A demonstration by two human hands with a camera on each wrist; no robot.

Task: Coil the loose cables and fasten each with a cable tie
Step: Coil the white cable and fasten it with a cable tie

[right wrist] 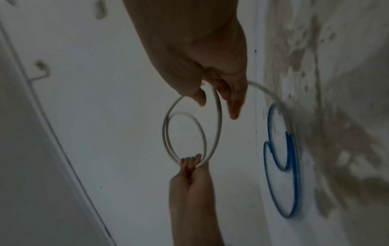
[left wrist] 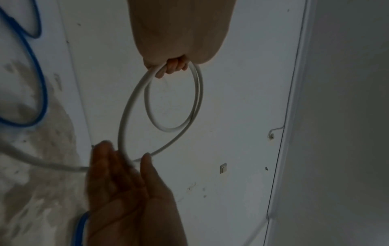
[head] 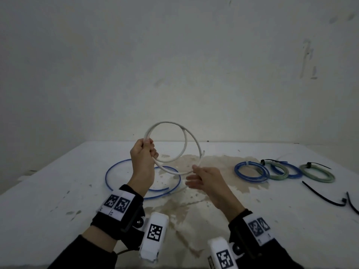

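**A:** Where was the white cable (head: 175, 144) at that moment?

**B:** Lifted above the counter (head: 58, 183), standing roughly upright in two loops. The left hand (head: 142, 152) had its fingers curled tight round the gathered turns at the upper left of the coil. The right hand (head: 206, 180) sat just below and to the right of it, fingers (right wrist: 233, 103) nearly straight and spread, the outer loop running between thumb and fingers without being pinched.

**A:** And the free end?

**B:** In the head view one short end (head: 203, 153) stood up at the right side of the coil, just above the right hand. The wrist views showed a blurred stretch of cable trailing off past the right hand, so I judge more remained to be wound. The slack lay on the right hand's side, so that hand was the nearer one to feed it leftward into the left hand's grip.

**A:** Counts?

**B:** One white cable in hand. One loose blue cable (head: 143, 181) lying on the counter beneath the hands. To the right, four tied coils: two blue (head: 251, 172), two green (head: 317, 174). At the right edge, two spare black cable ties (head: 323, 196), the second partly cut off by the frame.
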